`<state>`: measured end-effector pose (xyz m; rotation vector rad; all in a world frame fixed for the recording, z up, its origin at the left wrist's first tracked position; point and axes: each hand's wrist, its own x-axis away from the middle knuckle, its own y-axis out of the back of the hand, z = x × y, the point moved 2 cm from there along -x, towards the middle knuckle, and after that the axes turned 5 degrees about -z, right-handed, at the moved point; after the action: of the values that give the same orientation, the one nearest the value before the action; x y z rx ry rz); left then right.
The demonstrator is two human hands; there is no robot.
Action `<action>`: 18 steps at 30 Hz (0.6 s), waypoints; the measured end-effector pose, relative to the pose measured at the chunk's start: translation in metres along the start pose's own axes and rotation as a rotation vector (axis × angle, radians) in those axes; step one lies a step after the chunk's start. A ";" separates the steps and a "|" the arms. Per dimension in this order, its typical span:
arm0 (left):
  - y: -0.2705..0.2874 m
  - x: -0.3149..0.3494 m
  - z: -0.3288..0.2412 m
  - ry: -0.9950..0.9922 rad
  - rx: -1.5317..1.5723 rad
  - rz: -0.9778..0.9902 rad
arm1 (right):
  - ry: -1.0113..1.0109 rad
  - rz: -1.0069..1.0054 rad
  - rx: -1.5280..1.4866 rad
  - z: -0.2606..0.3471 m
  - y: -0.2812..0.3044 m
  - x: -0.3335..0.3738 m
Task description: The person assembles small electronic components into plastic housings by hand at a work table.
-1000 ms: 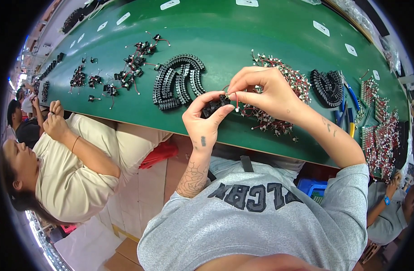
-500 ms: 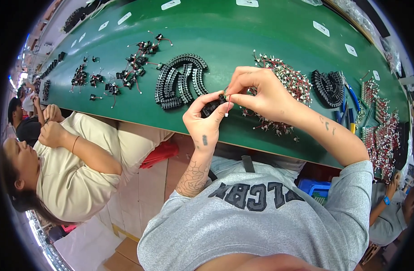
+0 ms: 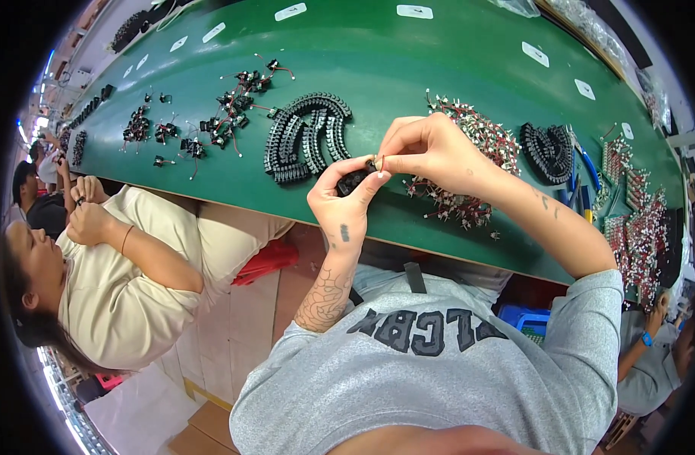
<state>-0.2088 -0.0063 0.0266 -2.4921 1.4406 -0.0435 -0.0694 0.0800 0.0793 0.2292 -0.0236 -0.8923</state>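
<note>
My left hand (image 3: 343,199) is closed round a small black plastic part (image 3: 353,180), held above the front edge of the green table. At its tip, the thumb and forefinger of my right hand (image 3: 431,154) pinch a short wire with a white connector, mostly hidden by the fingers. Both hands meet over the part. Just beyond my left hand lie curved rows of black parts (image 3: 308,136). Under and beyond my right wrist spreads a pile of red wires with white connectors (image 3: 476,140).
Further right are another coil of black parts (image 3: 546,153), blue-handled pliers (image 3: 588,168) and more wired pieces (image 3: 636,235). Black parts with red wires (image 3: 230,106) lie to the left. A person in a cream shirt (image 3: 127,280) sits at my left; a blue basket (image 3: 523,317) is below the table.
The white connector that hung below my fingers has risen against my left thumb tip. Both hands stay in nearly the same place, and the view has shifted slightly.
</note>
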 end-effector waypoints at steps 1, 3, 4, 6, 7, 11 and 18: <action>0.000 -0.001 -0.003 -0.009 0.003 0.001 | 0.008 -0.001 0.004 0.005 0.002 -0.003; 0.003 0.001 -0.008 -0.008 -0.047 0.013 | -0.068 0.080 0.067 0.013 0.007 -0.010; 0.004 0.002 -0.011 -0.008 -0.073 0.017 | -0.105 0.122 0.099 0.018 0.009 -0.015; 0.004 -0.003 -0.018 -0.017 -0.099 0.013 | -0.186 0.188 0.105 0.034 0.010 -0.029; 0.004 -0.006 -0.021 -0.013 -0.044 0.002 | -0.230 0.213 0.079 0.043 0.006 -0.040; -0.006 -0.002 -0.029 0.015 0.130 0.008 | -0.052 0.048 -0.030 0.041 0.005 -0.107; -0.009 -0.010 -0.010 0.019 0.222 0.085 | -0.019 0.024 -0.022 0.019 0.027 -0.149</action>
<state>-0.2076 0.0043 0.0394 -2.2572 1.4608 -0.2008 -0.1442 0.2079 0.1149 0.1993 -0.0335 -0.8704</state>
